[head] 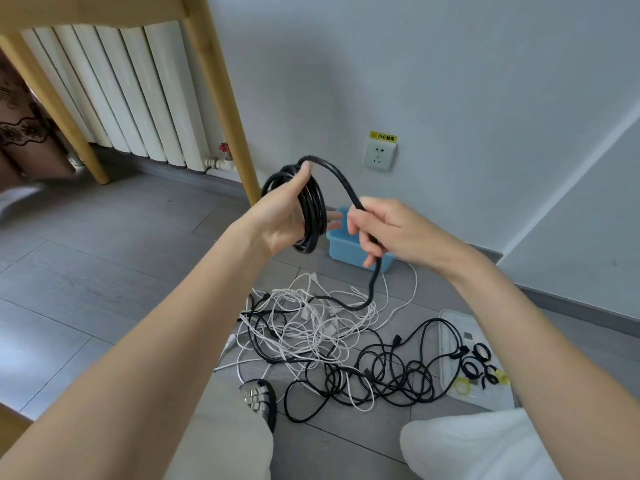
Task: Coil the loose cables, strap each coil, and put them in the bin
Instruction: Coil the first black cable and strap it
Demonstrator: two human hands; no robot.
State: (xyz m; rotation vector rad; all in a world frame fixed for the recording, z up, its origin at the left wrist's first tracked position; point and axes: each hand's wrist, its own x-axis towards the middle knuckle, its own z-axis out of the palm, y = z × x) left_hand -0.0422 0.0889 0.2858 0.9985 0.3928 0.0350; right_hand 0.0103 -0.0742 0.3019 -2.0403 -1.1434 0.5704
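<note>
From my head view, the blue plastic bin (349, 249) sits on the floor by the wall, half hidden behind my hands; I cannot tell what it holds. A white tray (450, 368) carries black and yellow straps (479, 363). My left hand (287, 216) grips the thick black coil (310, 209); my right hand (384, 228) pinches its smooth free length. Tangled thin white and black cables (329, 337) lie below on the grey plank floor (104, 258).
</note>
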